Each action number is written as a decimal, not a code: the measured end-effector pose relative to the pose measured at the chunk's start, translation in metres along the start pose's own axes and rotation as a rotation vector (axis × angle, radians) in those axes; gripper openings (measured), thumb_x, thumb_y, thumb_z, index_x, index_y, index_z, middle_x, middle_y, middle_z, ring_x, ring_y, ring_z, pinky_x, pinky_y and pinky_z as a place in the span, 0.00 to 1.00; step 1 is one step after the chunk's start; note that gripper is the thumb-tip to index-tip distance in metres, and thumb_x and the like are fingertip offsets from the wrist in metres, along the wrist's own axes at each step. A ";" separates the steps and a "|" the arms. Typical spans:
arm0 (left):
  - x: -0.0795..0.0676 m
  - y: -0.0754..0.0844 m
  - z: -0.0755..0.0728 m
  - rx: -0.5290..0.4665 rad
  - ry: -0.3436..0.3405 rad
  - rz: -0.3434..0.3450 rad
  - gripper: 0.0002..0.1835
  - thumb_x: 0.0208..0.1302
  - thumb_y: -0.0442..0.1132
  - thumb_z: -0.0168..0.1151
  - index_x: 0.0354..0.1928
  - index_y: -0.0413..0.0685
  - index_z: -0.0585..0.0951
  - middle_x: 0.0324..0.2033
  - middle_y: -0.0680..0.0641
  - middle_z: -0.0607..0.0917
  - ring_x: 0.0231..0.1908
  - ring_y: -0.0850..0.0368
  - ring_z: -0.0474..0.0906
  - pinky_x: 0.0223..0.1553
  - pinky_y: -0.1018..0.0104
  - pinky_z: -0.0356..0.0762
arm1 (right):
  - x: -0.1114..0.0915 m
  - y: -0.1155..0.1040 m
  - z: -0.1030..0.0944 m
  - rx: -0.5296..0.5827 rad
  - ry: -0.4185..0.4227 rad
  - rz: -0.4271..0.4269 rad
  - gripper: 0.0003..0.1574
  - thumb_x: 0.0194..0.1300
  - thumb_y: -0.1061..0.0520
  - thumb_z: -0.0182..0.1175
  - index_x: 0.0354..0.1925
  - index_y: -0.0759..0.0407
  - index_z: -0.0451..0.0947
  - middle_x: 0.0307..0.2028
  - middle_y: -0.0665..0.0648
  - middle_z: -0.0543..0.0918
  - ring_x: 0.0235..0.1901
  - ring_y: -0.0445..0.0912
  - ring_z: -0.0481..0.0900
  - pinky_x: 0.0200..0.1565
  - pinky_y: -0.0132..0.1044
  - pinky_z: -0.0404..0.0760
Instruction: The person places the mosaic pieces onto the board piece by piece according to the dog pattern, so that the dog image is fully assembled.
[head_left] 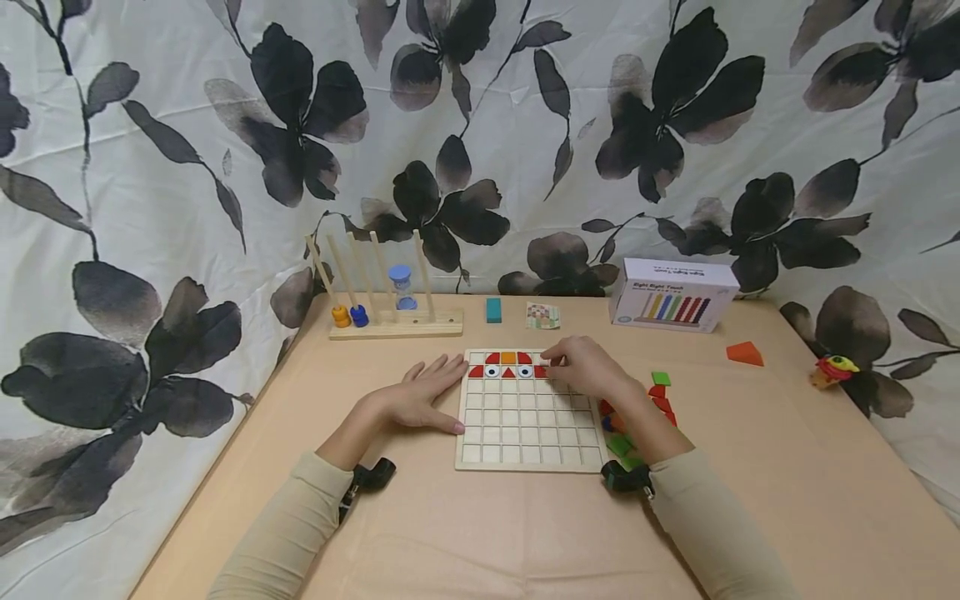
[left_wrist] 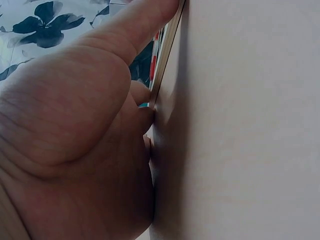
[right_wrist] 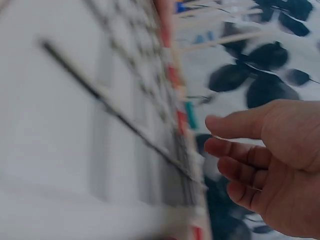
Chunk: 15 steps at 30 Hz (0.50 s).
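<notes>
A white gridded board point(head_left: 510, 434) with a wooden rim lies on the table. Red, orange and eye-patterned tiles point(head_left: 508, 372) fill cells in its top two rows. My left hand point(head_left: 422, 395) rests at the board's left edge with fingers extended; in the left wrist view its thumb point(left_wrist: 145, 22) touches the rim. Over the top right corner is my right hand point(head_left: 588, 367), beside the last red tile. Its fingers are loosely bent in the right wrist view, thumb near the index finger, and nothing shows between them. Partly under the right forearm lie loose coloured tiles point(head_left: 620, 444).
Behind the board stand a wooden peg rack point(head_left: 397, 326) with rings, a blue sand timer point(head_left: 402, 287), a teal block point(head_left: 493, 311) and a small picture card point(head_left: 542, 316). A white box point(head_left: 673, 296), an orange piece point(head_left: 745, 354) and a toy bird point(head_left: 832, 372) are to the right.
</notes>
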<state>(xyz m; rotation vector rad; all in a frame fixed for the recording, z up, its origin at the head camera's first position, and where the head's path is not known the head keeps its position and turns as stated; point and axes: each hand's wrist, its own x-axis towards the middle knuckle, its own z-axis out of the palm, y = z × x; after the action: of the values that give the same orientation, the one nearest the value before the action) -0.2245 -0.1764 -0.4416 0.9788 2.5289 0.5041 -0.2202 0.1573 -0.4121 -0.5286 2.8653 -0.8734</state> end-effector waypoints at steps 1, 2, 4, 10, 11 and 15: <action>0.000 0.000 0.000 0.004 -0.001 0.000 0.60 0.51 0.73 0.60 0.77 0.54 0.42 0.76 0.51 0.38 0.74 0.48 0.29 0.69 0.40 0.28 | -0.004 0.001 -0.007 0.013 0.007 -0.001 0.19 0.63 0.57 0.64 0.53 0.56 0.82 0.39 0.52 0.82 0.36 0.49 0.74 0.35 0.42 0.76; 0.000 -0.001 0.001 0.006 -0.002 0.000 0.60 0.51 0.73 0.60 0.77 0.54 0.42 0.76 0.51 0.38 0.74 0.48 0.29 0.69 0.41 0.28 | -0.008 0.003 -0.014 0.030 0.017 -0.005 0.20 0.63 0.57 0.64 0.54 0.55 0.81 0.39 0.52 0.81 0.34 0.49 0.73 0.33 0.41 0.75; 0.000 -0.002 0.001 0.011 -0.003 -0.003 0.60 0.51 0.74 0.59 0.77 0.55 0.42 0.76 0.52 0.38 0.74 0.49 0.29 0.69 0.41 0.28 | -0.017 0.010 -0.029 0.048 0.041 -0.020 0.20 0.63 0.55 0.64 0.55 0.52 0.81 0.41 0.52 0.81 0.35 0.48 0.72 0.33 0.40 0.74; 0.001 -0.002 0.002 0.006 0.002 0.000 0.60 0.51 0.74 0.59 0.77 0.54 0.42 0.76 0.51 0.38 0.74 0.48 0.29 0.69 0.41 0.28 | -0.052 0.044 -0.067 0.050 0.073 0.004 0.21 0.64 0.51 0.64 0.56 0.47 0.79 0.48 0.55 0.80 0.40 0.49 0.73 0.39 0.41 0.77; 0.000 -0.002 0.002 0.004 0.001 0.000 0.61 0.51 0.74 0.60 0.77 0.54 0.42 0.76 0.51 0.38 0.74 0.48 0.29 0.69 0.41 0.28 | -0.056 0.052 -0.071 0.039 0.074 0.017 0.22 0.64 0.51 0.64 0.56 0.47 0.79 0.49 0.56 0.80 0.41 0.50 0.73 0.39 0.41 0.77; 0.000 -0.001 0.002 0.003 0.001 0.001 0.60 0.51 0.73 0.60 0.77 0.54 0.42 0.76 0.51 0.38 0.74 0.48 0.29 0.69 0.41 0.28 | -0.068 0.085 -0.083 0.017 0.082 0.048 0.22 0.62 0.54 0.66 0.55 0.50 0.80 0.49 0.57 0.81 0.42 0.50 0.75 0.41 0.40 0.77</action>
<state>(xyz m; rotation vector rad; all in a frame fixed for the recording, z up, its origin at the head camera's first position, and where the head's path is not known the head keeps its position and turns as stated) -0.2244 -0.1768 -0.4436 0.9812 2.5308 0.5006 -0.1978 0.2907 -0.3908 -0.4302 2.9271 -0.9322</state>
